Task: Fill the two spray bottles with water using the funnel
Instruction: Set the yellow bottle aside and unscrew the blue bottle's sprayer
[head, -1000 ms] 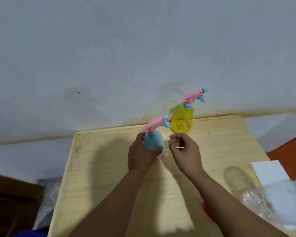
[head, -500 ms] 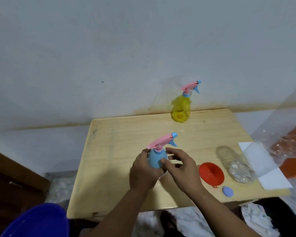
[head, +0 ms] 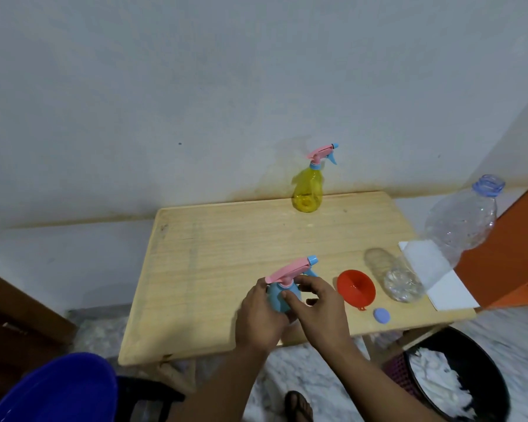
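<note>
Two spray bottles stand upright on the wooden bench point(head: 214, 239), both with their pink trigger heads on. The blue spray bottle point(head: 279, 296) is at the near edge, its long axis vertical, gripped round the body by the left hand point(head: 261, 318), while the right hand point(head: 316, 306) curls its fingers at the neck just under the head, seemingly ready to unscrew it. The yellow spray bottle point(head: 308, 190) is well apart at the far edge by the wall, apparently empty. Just right of the right hand lies the red funnel point(head: 356, 287), mouth up, with a small blue cap point(head: 381, 315) beside it. Next along, a clear plastic bottle point(head: 404, 281) stands uncapped with a little water at its bottom.
</note>
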